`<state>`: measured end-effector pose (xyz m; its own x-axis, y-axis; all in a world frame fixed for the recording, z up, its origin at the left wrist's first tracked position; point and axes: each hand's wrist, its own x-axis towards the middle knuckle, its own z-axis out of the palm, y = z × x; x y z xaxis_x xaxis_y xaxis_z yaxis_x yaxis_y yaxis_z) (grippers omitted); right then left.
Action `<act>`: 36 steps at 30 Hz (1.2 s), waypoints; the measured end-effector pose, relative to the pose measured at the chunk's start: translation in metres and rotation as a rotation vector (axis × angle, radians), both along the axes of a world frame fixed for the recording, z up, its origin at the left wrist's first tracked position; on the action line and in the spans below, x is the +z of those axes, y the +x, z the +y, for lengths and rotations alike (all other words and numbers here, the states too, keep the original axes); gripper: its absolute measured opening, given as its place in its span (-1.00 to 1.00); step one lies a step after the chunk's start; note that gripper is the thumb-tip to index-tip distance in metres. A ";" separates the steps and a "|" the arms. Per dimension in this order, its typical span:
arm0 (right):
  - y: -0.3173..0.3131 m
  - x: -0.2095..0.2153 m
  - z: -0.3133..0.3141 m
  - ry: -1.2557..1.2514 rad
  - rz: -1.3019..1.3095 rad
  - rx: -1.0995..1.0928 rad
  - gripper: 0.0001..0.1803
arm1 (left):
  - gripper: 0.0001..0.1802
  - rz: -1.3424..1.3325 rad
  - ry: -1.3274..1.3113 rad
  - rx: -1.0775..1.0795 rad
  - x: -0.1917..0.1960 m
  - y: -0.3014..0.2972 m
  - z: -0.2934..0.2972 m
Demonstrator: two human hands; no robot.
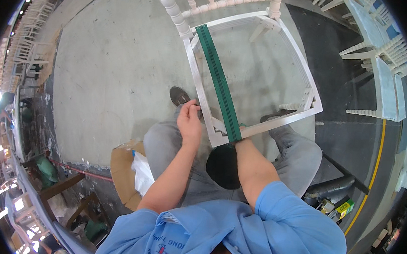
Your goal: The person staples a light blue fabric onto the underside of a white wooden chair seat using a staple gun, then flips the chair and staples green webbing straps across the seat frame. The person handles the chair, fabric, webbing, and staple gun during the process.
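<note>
A white chair frame [199, 82] with an open seat stands in front of me, its turned back at the far side. A green webbing strap [218, 78] with dark lines lies across the left part of the seat, from the back rail to the front rail. My left hand [189, 123] is beside the left seat rail, fingers curled together; whatever they hold, if anything, is too small to make out. My right forearm [253, 163] reaches under the front rail by the strap's near end, and the rail hides most of that hand. A dark rounded thing [224, 166] is below the front corner.
A cardboard box [122, 173] with white plastic [142, 172] stands left of my legs. Several white chairs [388, 88] with pale seats are at the right, and stacked white chairs [31, 25] line the far left. Small items [337, 209] lie at my lower right.
</note>
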<state>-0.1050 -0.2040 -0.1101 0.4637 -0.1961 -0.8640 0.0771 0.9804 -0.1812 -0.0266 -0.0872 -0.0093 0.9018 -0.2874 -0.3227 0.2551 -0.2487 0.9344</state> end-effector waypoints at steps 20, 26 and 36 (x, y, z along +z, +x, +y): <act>-0.018 -0.164 -0.009 -0.160 0.316 0.355 -0.55 | -0.80 0.493 0.007 -0.330 -0.182 -0.022 -0.005; 0.005 -0.169 -0.017 -0.333 0.198 0.391 -0.55 | -0.80 0.912 -0.215 -0.090 -0.175 -0.026 -0.013; 0.031 -0.124 -0.028 -0.461 -0.002 0.538 -0.51 | -0.81 0.977 -0.250 -0.013 -0.175 -0.022 -0.004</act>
